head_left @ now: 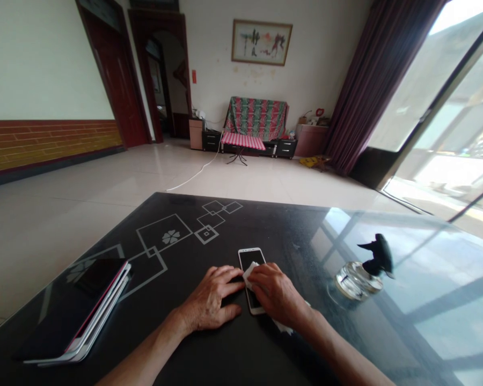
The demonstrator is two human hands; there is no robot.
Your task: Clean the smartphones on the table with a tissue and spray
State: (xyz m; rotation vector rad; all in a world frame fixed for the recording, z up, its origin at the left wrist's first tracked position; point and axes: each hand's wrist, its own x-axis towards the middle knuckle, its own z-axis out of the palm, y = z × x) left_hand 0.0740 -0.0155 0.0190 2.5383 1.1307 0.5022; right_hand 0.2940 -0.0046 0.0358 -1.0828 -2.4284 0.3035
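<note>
A white-framed smartphone (246, 258) lies face up on the glossy black table (265, 354). My right hand (274, 292) presses a crumpled white tissue (250, 269) against its dark screen, fingers closed on the tissue. Another bit of white tissue or cloth (284, 327) shows under that hand, and I cannot tell whether it is the same piece. My left hand (214, 297) rests on the table just left of the phone, fingers stretched out with the tips at the phone's left edge.
To the right stands a clear spray bottle (356, 281) with a black trigger head. A stack of tablets or laptops (84, 316) lies at the table's left side. Beyond the table are a small stool-like table with a striped cover (242, 141) and a purple curtain (380, 80).
</note>
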